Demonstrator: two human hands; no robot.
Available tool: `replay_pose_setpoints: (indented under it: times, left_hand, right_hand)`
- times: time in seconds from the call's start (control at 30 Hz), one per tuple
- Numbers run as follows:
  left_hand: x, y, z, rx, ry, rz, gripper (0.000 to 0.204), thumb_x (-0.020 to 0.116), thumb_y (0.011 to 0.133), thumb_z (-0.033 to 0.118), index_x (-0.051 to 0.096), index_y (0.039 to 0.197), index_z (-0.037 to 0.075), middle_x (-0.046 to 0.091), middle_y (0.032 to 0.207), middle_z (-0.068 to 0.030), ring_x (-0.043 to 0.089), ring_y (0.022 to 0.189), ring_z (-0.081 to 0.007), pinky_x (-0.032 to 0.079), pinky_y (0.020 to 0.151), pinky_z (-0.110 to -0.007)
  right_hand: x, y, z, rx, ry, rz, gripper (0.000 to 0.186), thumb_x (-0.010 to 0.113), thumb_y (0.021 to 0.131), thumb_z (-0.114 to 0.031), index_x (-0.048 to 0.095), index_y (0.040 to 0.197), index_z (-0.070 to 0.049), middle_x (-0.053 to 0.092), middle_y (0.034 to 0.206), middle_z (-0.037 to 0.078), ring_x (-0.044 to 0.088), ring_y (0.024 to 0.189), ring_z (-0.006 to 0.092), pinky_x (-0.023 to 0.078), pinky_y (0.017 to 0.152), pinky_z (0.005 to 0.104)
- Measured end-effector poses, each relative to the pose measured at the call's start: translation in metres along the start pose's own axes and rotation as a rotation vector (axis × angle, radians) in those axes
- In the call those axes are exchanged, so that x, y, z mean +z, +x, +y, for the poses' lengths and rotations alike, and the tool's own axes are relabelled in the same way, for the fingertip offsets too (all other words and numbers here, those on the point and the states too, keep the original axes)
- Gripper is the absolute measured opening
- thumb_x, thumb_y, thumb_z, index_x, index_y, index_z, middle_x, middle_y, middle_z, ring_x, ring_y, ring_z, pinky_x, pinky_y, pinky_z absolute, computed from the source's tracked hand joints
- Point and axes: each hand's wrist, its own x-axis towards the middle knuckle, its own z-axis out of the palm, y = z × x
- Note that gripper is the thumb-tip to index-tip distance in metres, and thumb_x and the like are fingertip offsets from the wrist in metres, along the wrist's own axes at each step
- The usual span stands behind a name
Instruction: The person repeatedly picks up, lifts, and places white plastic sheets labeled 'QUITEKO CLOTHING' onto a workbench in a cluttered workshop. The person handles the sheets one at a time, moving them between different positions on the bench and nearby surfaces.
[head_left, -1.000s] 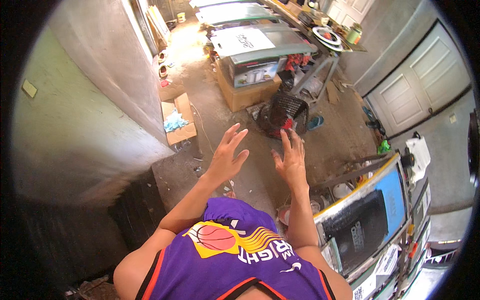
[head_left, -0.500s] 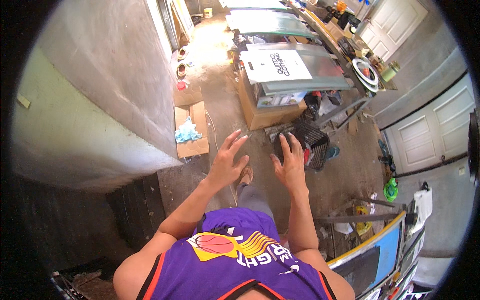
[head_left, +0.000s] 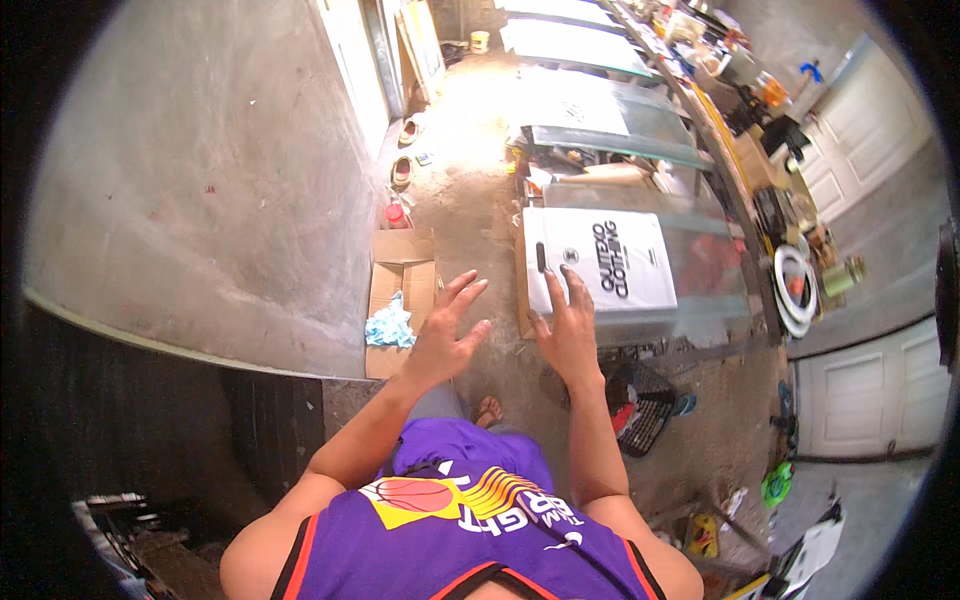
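Observation:
My left hand (head_left: pixel 447 328) hangs in the air over the floor, fingers apart and holding nothing. Beside it on the left lies an opened cardboard box (head_left: pixel 405 250) with a crumpled light-blue cloth or paper (head_left: pixel 388 325) on it. My right hand (head_left: pixel 568 335) is also bare, its fingers spread. In the picture its fingertips overlap the near left corner of a white printed bag (head_left: pixel 595 255) with a cut-out handle; whether they touch it I cannot tell. The bag lies flat on a glass sheet (head_left: pixel 715 285).
More glass sheets (head_left: pixel 670 125) line the right side, one bearing another white bag (head_left: pixel 580 100). A black plastic crate (head_left: pixel 645 405) stands on the floor at the right. Shoes (head_left: pixel 402 172) sit along the left wall. A long cluttered shelf (head_left: pixel 735 150) runs behind the glass.
I have moved forward, so the glass sheets and white bag are nearer and lower in view. My right hand now overlaps the bag. Both hands keep nearly the same open pose.

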Motion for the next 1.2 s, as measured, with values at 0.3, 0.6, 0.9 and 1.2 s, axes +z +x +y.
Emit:
replay_pose_setpoints:
  times: [0.3,0.6,0.9,1.2]
  left_hand:
    - [-0.028,0.168,-0.097,-0.114,0.003,0.018,0.053,0.065,0.085,0.012,0.051,0.135,0.004,0.041,0.146,-0.018,0.041,0.134,-0.0371,0.035,0.11,-0.042]
    - [-0.091,0.407,-0.189,0.004,-0.002,-0.021,0.054,0.066,0.085,0.011,0.05,0.136,0.005,0.042,0.146,-0.0156,0.04,0.136,-0.0328,0.032,0.112,-0.041]
    - [-0.145,0.609,-0.288,-0.03,-0.015,-0.034,0.053,0.065,0.086,0.01,0.05,0.136,0.005,0.043,0.145,-0.0156,0.04,0.136,-0.0331,0.032,0.112,-0.041]
    - [-0.171,0.892,-0.386,0.104,-0.006,-0.079,0.051,0.064,0.088,0.009,0.049,0.136,0.005,0.04,0.147,-0.017,0.04,0.135,-0.0349,0.033,0.111,-0.04]
  right_hand:
    - [0.091,0.177,0.059,0.004,0.068,-0.011,0.071,0.073,0.08,-0.016,0.04,0.142,-0.007,0.04,0.14,0.023,0.039,0.13,0.0408,0.032,0.108,0.0506]
    - [0.171,0.412,0.104,0.076,0.021,0.006,0.069,0.073,0.081,-0.018,0.041,0.142,-0.007,0.04,0.142,0.021,0.038,0.132,0.0388,0.032,0.108,0.0498]
    - [0.252,0.616,0.149,0.092,0.069,0.007,0.069,0.073,0.08,-0.016,0.042,0.141,-0.007,0.041,0.14,0.024,0.039,0.131,0.0405,0.032,0.108,0.0495]
    - [0.338,0.886,0.236,0.067,-0.028,0.045,0.068,0.073,0.081,-0.017,0.042,0.141,-0.008,0.042,0.139,0.021,0.04,0.13,0.0382,0.033,0.107,0.0493]
